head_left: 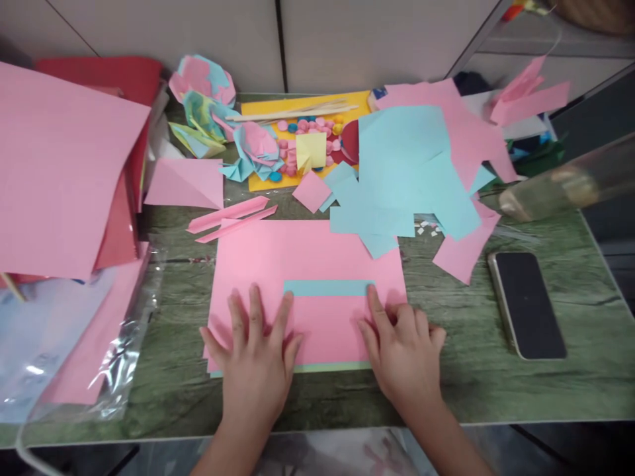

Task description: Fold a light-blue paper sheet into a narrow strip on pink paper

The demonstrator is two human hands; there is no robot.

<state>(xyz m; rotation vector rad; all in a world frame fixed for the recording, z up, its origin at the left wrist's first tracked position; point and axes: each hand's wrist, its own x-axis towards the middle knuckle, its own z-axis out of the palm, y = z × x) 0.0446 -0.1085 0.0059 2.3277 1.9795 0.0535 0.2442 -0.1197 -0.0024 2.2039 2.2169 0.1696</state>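
A narrow blue paper strip (327, 288) lies flat across a pink sheet of paper (327, 334) in front of me. The lower edge of the pink sheet shows a thin light-green and blue edge of paper beneath it. My left hand (255, 360) rests on the pink sheet with its fingers spread, the index fingertip at the strip's left end. At the strip's right end sits the index fingertip of my right hand (404, 344). That hand's thumb is held apart, and its other fingers are partly curled. Neither hand grips anything.
Blue paper offcuts (404, 158) overlap the pink sheet's top right. Behind are folded paper flowers (203, 86) and a yellow sheet (258, 182) with pompoms. A phone (530, 304) lies right, near a transparent cylinder (550, 188). Large pink sheets (64, 172) and plastic wrap (124, 357) lie left.
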